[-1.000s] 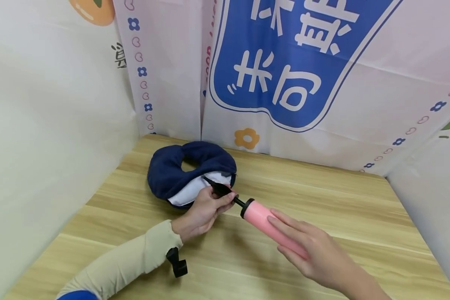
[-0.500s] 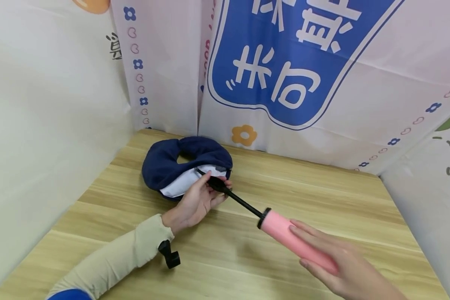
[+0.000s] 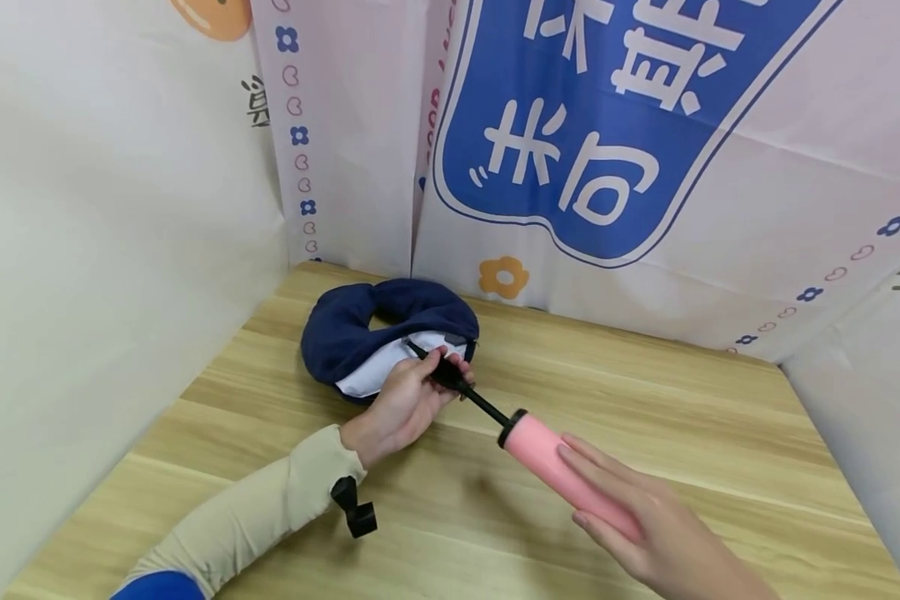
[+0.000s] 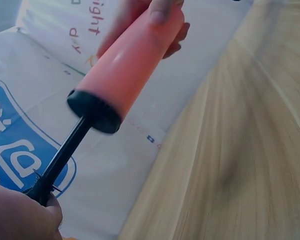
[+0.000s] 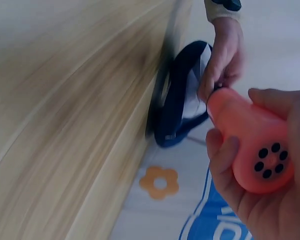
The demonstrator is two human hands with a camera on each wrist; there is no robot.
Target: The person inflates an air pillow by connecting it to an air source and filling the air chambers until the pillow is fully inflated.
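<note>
Pink cylindrical plastic hand pump [image 3: 528,440] held in both my hands, lower centre of the frame.
My right hand [image 3: 648,512] grips the barrel [image 3: 553,468]; my left hand [image 3: 407,410] pinches the black handle [image 3: 447,375] beside the navy ring-shaped fabric pillow [image 3: 438,307], left of centre. The wood-grain table's [image 3: 682,408] back edge runs near the pillow; room for movement extends rightward in the frame. The pump's long axis lies diagonal, black nozzle [image 3: 416,350] pointing upper left. Against half a second ago, less black rod [image 3: 487,408] shows. Nozzle seating: cannot tell.
</note>
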